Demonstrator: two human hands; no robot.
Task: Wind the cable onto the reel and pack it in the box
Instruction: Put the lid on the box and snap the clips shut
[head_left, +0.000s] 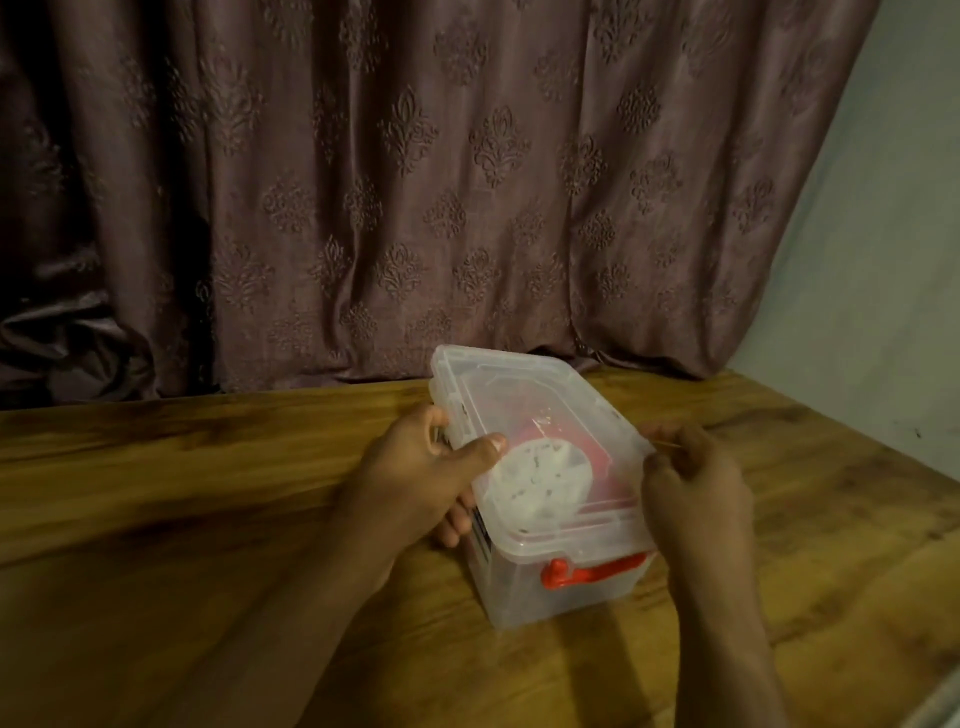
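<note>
Left hand (426, 467) grips the left long side of the box (540, 483): thumb curled over the lid (524, 400), fingers wrapped down the side wall, 2 fingertips showing below the rim. Right hand (691, 478) is at the right long side of the box, fingers curled inward against the lid edge; whether it clamps the edge or pinches a latch cannot be told.

Edges and clearance:
- The box sits near the far right part of the table (208, 493), angled, with 1 short end toward the person.
- Bare tabletop lies to the left of the box and in front of it. The table's right edge runs close beside the right hand.
- The far end of the box is near the curtain (363, 182), which hangs to the table's back edge.

Container and contents:
- The box is clear plastic with a clear lid seated on top and a red handle (592, 571) on the near short end.
- Inside, seen through the lid, lies the reel (540, 480): a round white face over a red part. The cable cannot be made out.

Surface and room:
- The table is brown wood grain.
- The curtain is mauve with an embossed pattern; a pale wall (857, 260) stands at right.
</note>
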